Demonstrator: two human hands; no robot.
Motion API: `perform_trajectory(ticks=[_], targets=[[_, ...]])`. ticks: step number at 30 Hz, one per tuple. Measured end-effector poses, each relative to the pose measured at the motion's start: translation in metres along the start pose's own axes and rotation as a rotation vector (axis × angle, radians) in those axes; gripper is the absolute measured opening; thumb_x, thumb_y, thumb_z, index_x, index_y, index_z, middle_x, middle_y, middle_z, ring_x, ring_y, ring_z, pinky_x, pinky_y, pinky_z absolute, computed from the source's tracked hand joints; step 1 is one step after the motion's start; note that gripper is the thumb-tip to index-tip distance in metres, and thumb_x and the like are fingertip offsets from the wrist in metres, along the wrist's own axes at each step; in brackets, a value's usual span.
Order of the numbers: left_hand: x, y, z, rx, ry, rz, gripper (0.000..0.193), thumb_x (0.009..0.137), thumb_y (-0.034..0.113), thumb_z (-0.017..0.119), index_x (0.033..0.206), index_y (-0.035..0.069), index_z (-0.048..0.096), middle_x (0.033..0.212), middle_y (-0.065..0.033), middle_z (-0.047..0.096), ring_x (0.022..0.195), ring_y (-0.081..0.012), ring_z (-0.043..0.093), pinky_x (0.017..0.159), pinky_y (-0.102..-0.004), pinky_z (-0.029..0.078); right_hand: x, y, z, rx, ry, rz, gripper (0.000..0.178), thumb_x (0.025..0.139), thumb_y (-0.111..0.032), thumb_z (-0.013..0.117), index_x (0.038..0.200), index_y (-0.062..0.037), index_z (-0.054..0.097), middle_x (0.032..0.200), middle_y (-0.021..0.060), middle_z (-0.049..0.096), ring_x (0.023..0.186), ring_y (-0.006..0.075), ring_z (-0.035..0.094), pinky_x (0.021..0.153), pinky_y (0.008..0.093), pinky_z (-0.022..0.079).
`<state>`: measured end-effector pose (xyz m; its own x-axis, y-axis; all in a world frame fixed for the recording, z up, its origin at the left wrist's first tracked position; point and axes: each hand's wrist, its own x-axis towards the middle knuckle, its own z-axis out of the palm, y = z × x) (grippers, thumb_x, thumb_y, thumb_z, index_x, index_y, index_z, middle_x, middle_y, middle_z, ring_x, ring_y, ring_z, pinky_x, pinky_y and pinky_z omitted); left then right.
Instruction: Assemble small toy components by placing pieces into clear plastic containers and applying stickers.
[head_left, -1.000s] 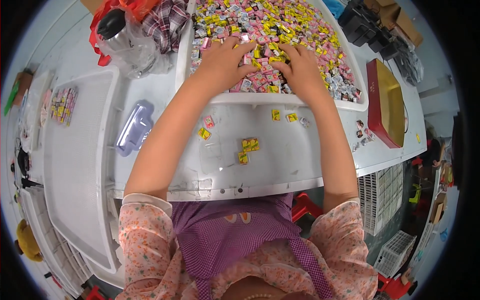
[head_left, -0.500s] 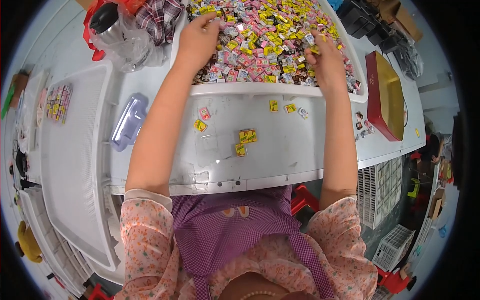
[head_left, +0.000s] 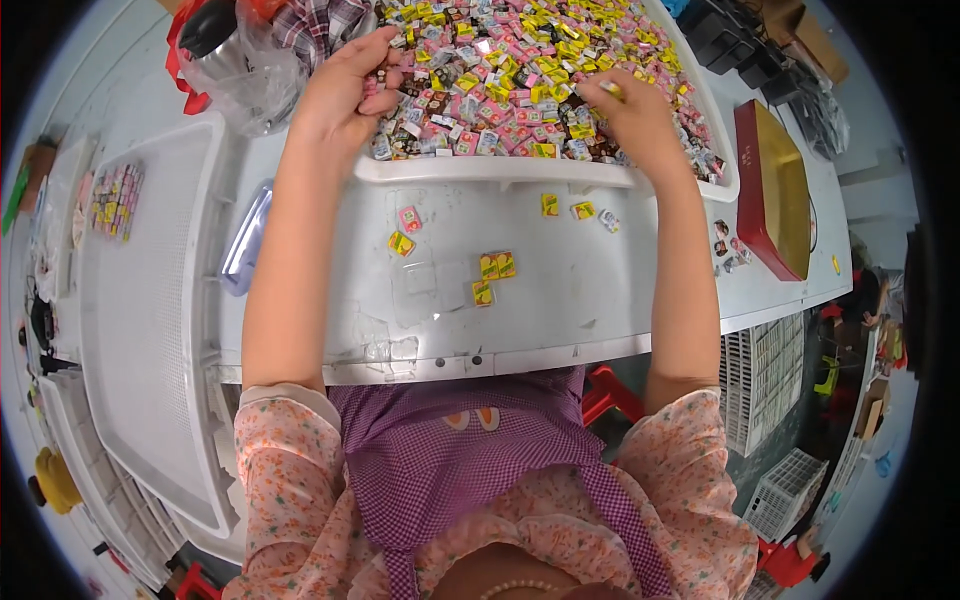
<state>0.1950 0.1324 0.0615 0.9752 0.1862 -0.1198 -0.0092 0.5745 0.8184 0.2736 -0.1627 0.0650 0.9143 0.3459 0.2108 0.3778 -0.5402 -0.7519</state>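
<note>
A big white tray [head_left: 500, 171] is heaped with small block-shaped candies [head_left: 505, 95] in pink, yellow, white and brown wrappers. My left hand [head_left: 345, 88] is over its left side, fingers curled in among the candies; what they hold is hidden. Over the right part of the heap, my right hand [head_left: 640, 115] pinches a small yellow-and-white wrapped candy [head_left: 612, 90]. On the table in front of the tray lie three yellow candies [head_left: 490, 270] close together. A pink candy [head_left: 410, 219] and several others lie scattered around them.
To my left stands a long white perforated tray [head_left: 140, 330] with a block of candies [head_left: 118, 200] at its far end. Beside my left forearm lies a lilac plastic piece [head_left: 243, 245]. A red box [head_left: 760, 200] sits at right; a steel flask [head_left: 220, 55] stands far left.
My left hand has moved left toward the tray's side wall. My right hand has shifted slightly left and down, its fingers now turned inward over the heap.
</note>
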Motion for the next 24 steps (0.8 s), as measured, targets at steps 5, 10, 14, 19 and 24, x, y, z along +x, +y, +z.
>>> perform_trajectory(ticks=[5, 10, 14, 19, 24], targets=[[-0.011, -0.006, 0.032, 1.123, 0.095, 0.262, 0.031, 0.087, 0.022, 0.063, 0.107, -0.001, 0.063, 0.086, -0.0125, 0.063, 0.072, -0.0210, 0.060, 0.058, -0.0326, 0.048, -0.001, -0.010, 0.020, -0.829, -0.161, -0.114, 0.037, 0.085, -0.039, 0.062, 0.094, -0.0032, 0.063, 0.086, 0.0186, 0.065, 0.085, 0.0353, 0.062, 0.071, 0.0448, 0.048], [0.017, -0.021, 0.013, 1.756, -0.181, 0.535, 0.034, 0.083, 0.032, 0.066, 0.094, 0.000, 0.064, 0.092, -0.0179, 0.065, 0.083, -0.0339, 0.062, 0.074, -0.0414, 0.048, 0.002, -0.029, 0.017, -0.853, -0.270, -0.122, 0.037, 0.085, -0.040, 0.062, 0.091, -0.0029, 0.064, 0.088, 0.0155, 0.066, 0.086, 0.0333, 0.063, 0.072, 0.0452, 0.049], [0.022, -0.028, 0.019, 1.594, -0.156, 0.471, 0.028, 0.085, 0.028, 0.064, 0.086, 0.000, 0.057, 0.083, -0.0133, 0.063, 0.073, -0.0256, 0.062, 0.066, -0.0379, 0.047, 0.002, -0.011, 0.013, -0.721, -0.252, -0.178, 0.031, 0.086, -0.033, 0.062, 0.091, -0.0019, 0.063, 0.083, 0.0163, 0.064, 0.082, 0.0359, 0.061, 0.070, 0.0440, 0.047], [0.021, -0.029, 0.012, 1.439, -0.159, 0.525, 0.020, 0.084, 0.023, 0.064, 0.088, 0.004, 0.059, 0.080, -0.0103, 0.063, 0.073, -0.0219, 0.060, 0.065, -0.0337, 0.047, -0.007, -0.007, 0.006, -0.415, -0.103, -0.219, 0.028, 0.086, -0.027, 0.064, 0.098, -0.0017, 0.064, 0.071, 0.0079, 0.060, 0.068, 0.0224, 0.057, 0.062, 0.0359, 0.044], [-0.063, 0.005, 0.051, 1.095, 0.071, 0.454, 0.017, 0.090, 0.016, 0.056, 0.084, 0.001, 0.060, 0.073, -0.0081, 0.060, 0.055, -0.0138, 0.052, 0.053, -0.0268, 0.046, -0.039, -0.025, -0.012, 0.358, -0.017, 0.195, 0.023, 0.091, -0.028, 0.061, 0.107, -0.0116, 0.063, 0.067, -0.0092, 0.049, 0.058, -0.0001, 0.035, 0.052, 0.0167, 0.027]])
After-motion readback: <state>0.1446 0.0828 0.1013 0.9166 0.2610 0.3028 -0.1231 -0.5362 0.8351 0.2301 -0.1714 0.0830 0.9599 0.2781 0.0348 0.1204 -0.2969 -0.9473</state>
